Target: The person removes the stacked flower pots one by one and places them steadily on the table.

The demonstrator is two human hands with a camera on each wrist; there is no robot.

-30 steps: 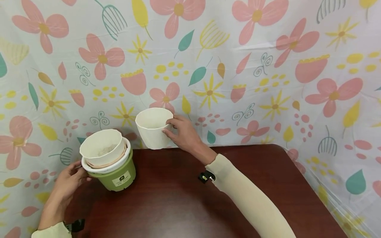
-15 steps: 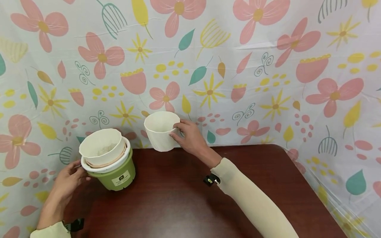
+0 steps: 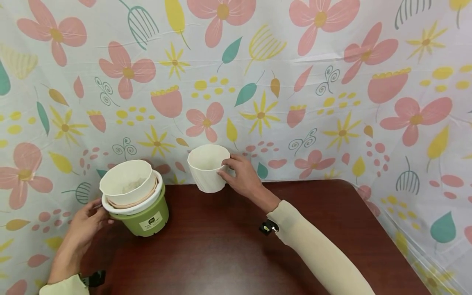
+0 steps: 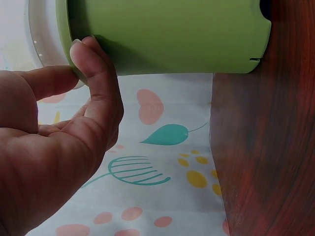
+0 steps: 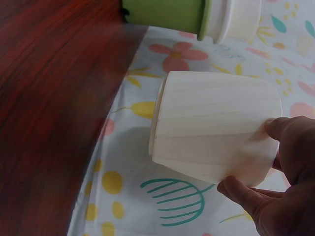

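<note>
My right hand (image 3: 244, 176) pinches the rim of a white flowerpot (image 3: 208, 179) and holds it over the back of the table. In the right wrist view the white flowerpot's fluted side (image 5: 211, 123) faces me, apart from the tabletop. A green flowerpot (image 3: 162, 209) with a label stands at the left, pots nested inside it. Topmost is another white pot (image 3: 118, 176) with pale bits in its bottom, above a peach pot and a white-rimmed pot (image 3: 159, 192). At the green flowerpot's rim, my left hand (image 4: 64, 128) grips with thumb and fingers.
The dark reddish-brown table (image 3: 217, 250) ends at the back against a flower-printed sheet (image 3: 265, 61). This sheet also hangs along the right side. A black strap device (image 3: 268, 226) sits on the right wrist, and a similar one (image 3: 95, 278) on the left.
My right hand has moved right and slightly down with the white flowerpot, away from the nested pots. The left hand and the green flowerpot have stayed in place.
</note>
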